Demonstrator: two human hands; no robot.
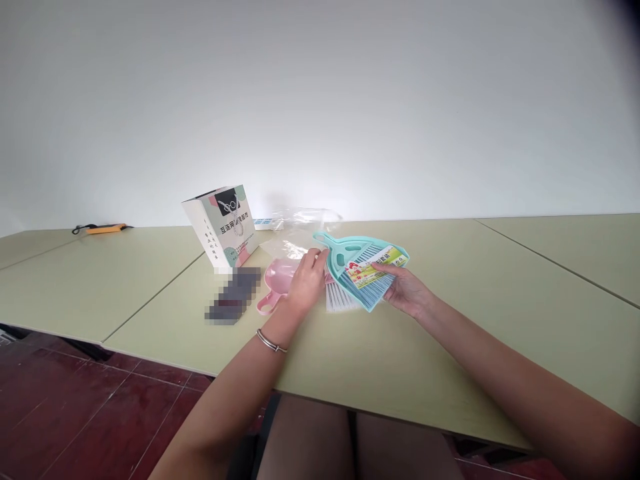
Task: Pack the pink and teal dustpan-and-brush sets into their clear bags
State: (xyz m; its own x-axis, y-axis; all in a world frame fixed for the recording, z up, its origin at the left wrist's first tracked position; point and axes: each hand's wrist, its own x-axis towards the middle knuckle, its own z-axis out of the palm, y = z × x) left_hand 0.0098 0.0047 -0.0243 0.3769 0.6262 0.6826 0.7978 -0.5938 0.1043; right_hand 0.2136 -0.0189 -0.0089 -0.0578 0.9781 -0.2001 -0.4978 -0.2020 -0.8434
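Right hand (404,291) pinches the teal dustpan (356,257) at its broad end, thumb laid over the printed card (377,268) and fingers tucked mostly out of sight beneath. With 12 o'clock pointing away toward the wall, the dustpan lies at 10 o'clock from that hand, held above the counter (475,280), its long axis running from the looped handle at 10 o'clock to the wide lip at 4 o'clock. Left hand (306,280) is the nearer of the 2 to the handle, and the dustpan sits at about 3 o'clock from it; its fingers are bent and drawn together beside the narrow end, though I cannot tell whether they grip the rim or merely rest by it. Blue-grey bristles (367,293) show within the teal pan, under the card. A pink dustpan (280,275) lies at 9 o'clock from the left hand, partly covered by it, while white bristles (343,300) stick out at 4 o'clock, below the teal pan. Clear plastic wrapping (295,237) lies at 12 o'clock, and a printed box (235,230) stands at 10 o'clock.
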